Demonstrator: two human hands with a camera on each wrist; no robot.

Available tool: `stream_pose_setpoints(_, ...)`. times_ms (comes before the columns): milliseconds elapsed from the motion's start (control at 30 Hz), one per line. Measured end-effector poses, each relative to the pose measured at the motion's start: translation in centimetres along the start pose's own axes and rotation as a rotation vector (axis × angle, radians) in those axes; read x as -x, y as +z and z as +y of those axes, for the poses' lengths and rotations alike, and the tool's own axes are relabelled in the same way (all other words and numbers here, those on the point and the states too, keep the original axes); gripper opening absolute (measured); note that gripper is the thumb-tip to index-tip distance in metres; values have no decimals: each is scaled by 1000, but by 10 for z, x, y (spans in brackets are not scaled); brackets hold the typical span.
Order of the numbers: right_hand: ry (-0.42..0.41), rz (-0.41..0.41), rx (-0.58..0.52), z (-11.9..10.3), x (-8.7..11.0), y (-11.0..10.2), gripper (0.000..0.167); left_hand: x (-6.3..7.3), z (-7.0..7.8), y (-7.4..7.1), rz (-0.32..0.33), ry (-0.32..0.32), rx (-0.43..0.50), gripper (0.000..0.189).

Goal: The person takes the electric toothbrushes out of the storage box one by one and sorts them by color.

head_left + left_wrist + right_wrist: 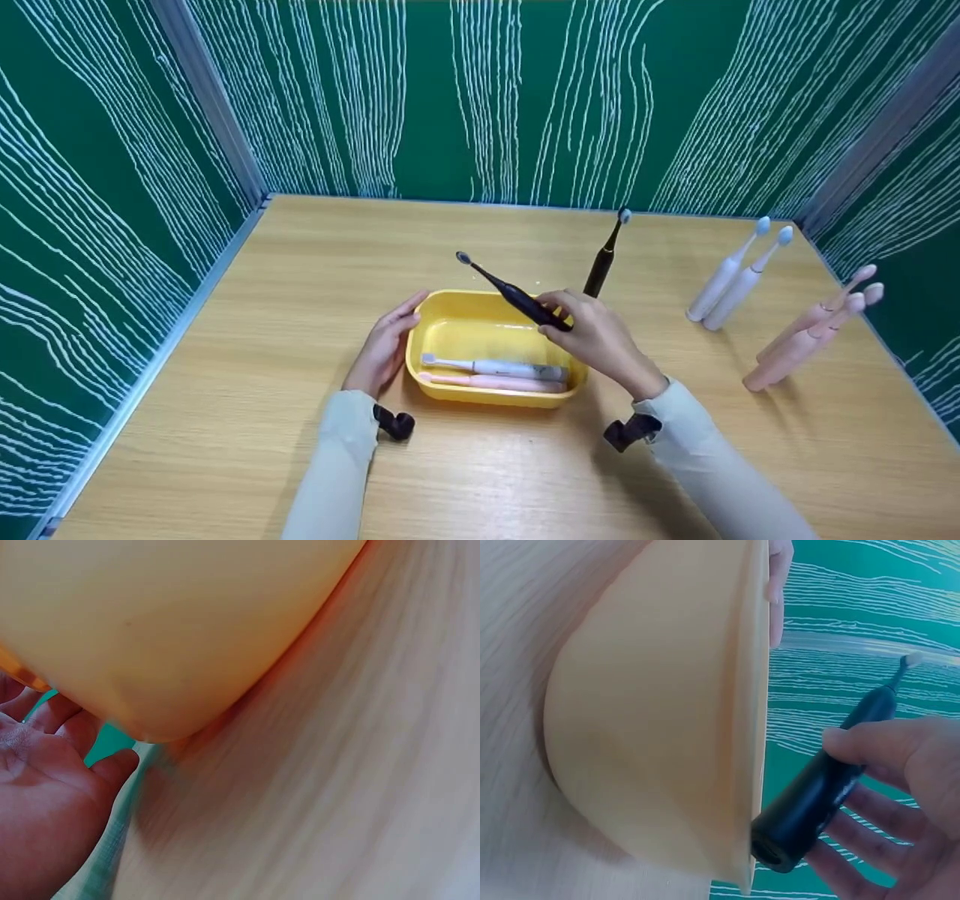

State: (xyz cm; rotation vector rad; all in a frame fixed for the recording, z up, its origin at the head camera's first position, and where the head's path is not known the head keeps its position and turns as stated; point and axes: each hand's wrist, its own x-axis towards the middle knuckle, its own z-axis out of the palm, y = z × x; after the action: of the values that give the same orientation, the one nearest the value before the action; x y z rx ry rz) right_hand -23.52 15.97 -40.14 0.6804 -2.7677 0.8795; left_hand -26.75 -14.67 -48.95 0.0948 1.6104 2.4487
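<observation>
A black electric toothbrush (pixel 517 300) is held slantwise over a yellow plastic basin (pixel 495 405). My right hand (pixel 596 337) pinches its handle near the base, thumb on one side and fingers on the other. In the right wrist view the handle's round bottom (pixel 776 851) overlaps the basin's rim. My left hand (pixel 382 349) lies against the basin's left end, fingers extended along the rim; its palm (pixel 45 787) faces the wall in the left wrist view. Inside the basin, a white toothbrush (pixel 510 368) and a pink toothbrush (pixel 495 383) lie side by side.
Another black toothbrush (pixel 600 270) stands upright behind the right hand. Two white toothbrushes (pixel 731 289) stand farther right, and several pink toothbrushes (pixel 791 352) stand near the right edge. Green panels with white lines (pixel 427 97) enclose the wooden table (pixel 225 360).
</observation>
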Motion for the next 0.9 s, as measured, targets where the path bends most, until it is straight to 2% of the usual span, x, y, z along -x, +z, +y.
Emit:
stream_pose_setpoints(367, 3, 180, -88, 12, 2, -4, 35, 0, 0, 0, -3, -8, 3, 49)
stream_pose_setpoints(667, 84, 275, -141, 21, 4, -5, 37, 0, 1, 1, 5, -7, -4, 49)
stream_pose_setpoints(900, 85, 368, -225, 32, 4, -2, 38, 0, 1, 1, -4, -10, -2, 49)
